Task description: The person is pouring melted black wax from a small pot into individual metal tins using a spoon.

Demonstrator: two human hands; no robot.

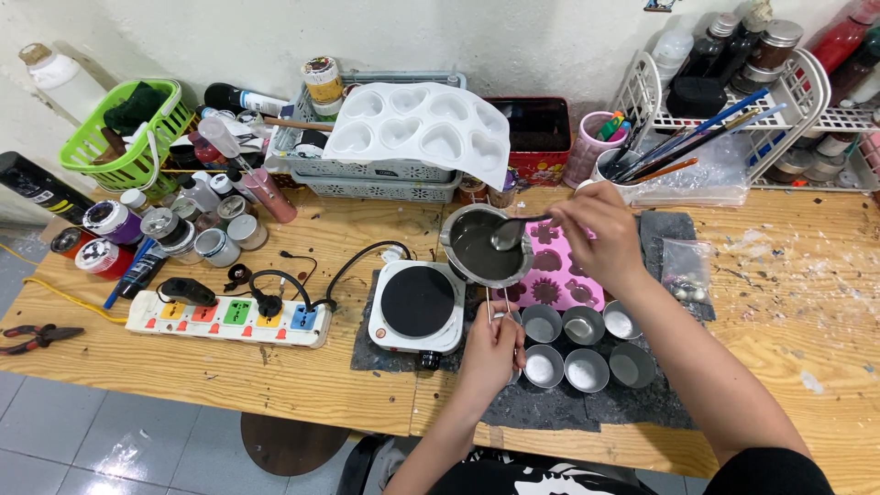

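My left hand (pixel 492 350) grips the thin wire handle of a small metal melting pot (pixel 483 246) and holds the pot up above a pink flower mould (pixel 556 272). The pot contains grey liquid. Pinched in my right hand (pixel 597 230) is a metal spoon (pixel 510 232), its bowl dipped into the pot. Several small round metal cups (pixel 587 368) stand in two rows on a dark mat (pixel 587 408) just right of my left hand. A white single hot plate (pixel 418 305) with a black top sits to the left of the pot.
A power strip (pixel 229 319) with coloured sockets lies at the left, beside jars and bottles (pixel 174 229). A white heart mould (pixel 422 128) rests on grey baskets at the back. A wire rack (pixel 733 101) with brushes and jars stands back right, red pliers (pixel 37 337) at the table's left edge.
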